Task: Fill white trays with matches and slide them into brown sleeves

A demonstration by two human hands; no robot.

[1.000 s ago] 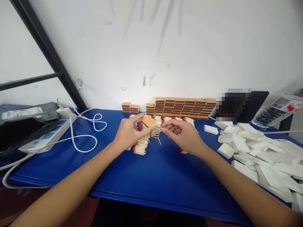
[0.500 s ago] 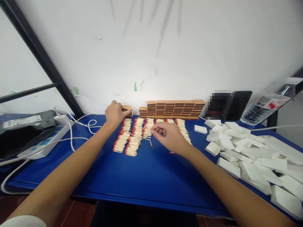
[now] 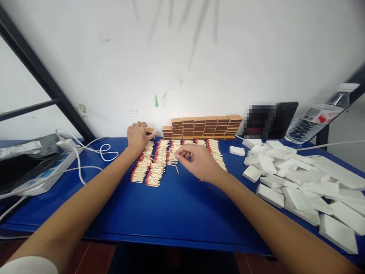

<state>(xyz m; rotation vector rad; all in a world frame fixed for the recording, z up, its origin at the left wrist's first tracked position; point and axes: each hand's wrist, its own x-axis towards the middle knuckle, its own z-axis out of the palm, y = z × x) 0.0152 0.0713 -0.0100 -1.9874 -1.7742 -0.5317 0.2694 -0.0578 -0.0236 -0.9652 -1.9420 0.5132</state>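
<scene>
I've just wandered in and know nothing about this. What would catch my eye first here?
Probably the rows of red-tipped matches on the blue table, with the right hand hiding some of them. Behind them, stacked matchboxes stand along the white wall, and the left hand is at a smaller stack to their left. On the right lies a jumbled heap of white pieces.

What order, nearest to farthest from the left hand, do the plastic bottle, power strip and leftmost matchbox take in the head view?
1. Leftmost matchbox, at the left hand
2. Power strip, on the left
3. Plastic bottle, at far right
</scene>
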